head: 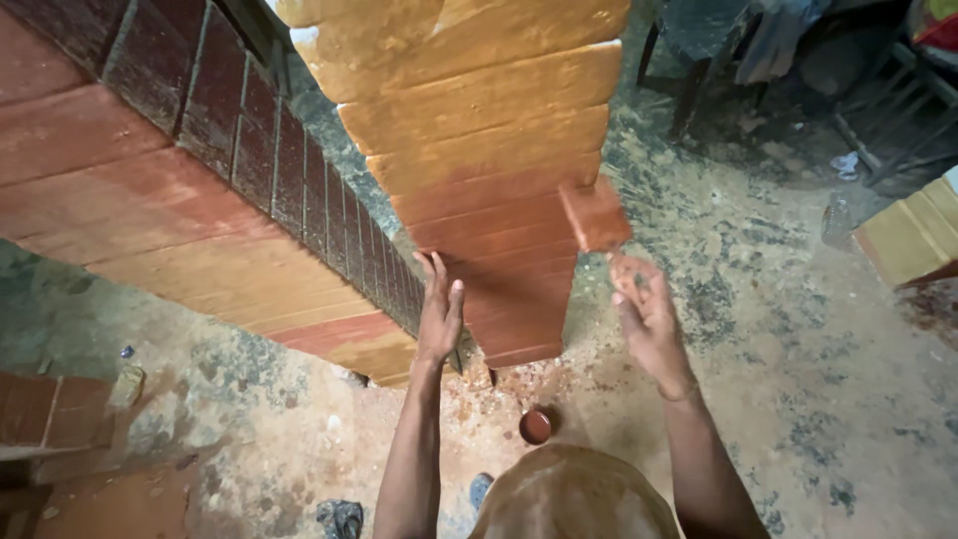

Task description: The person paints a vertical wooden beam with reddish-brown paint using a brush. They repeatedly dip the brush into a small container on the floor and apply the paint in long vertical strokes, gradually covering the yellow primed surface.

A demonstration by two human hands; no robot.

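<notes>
Seen from above, a person's two bare arms reach up from the bottom centre of the frame toward a tall grooved wooden panel (489, 190), made of stacked horizontal boards, which stands in the middle of the picture. The panel's upper boards are pale yellow-orange and its lower boards are stained a deep reddish brown. The left hand (439, 314) is open, fingers straight and close together, its palm laid flat against the left edge of the panel's stained lower part. The right hand (647, 317) is just to the right of the panel, fingers loosely curled; its fingertips seem to pinch a small reddish-brown cloth or pad (596, 215) that rests against the panel's right edge, though blur makes the grip hard to confirm. At the left of the frame, a second large wooden board panel (150, 190) leans, streaked red and orange, with a dark brick-patterned side. Below the hands, on the stained, dusty concrete floor (798, 349), a small round tin of reddish liquid (535, 427) sits near the bottom centre. At the right edge, the corner of another pale yellow grooved piece (913, 235) shows. Dark chair legs (689, 100) stand at the upper right.
</notes>
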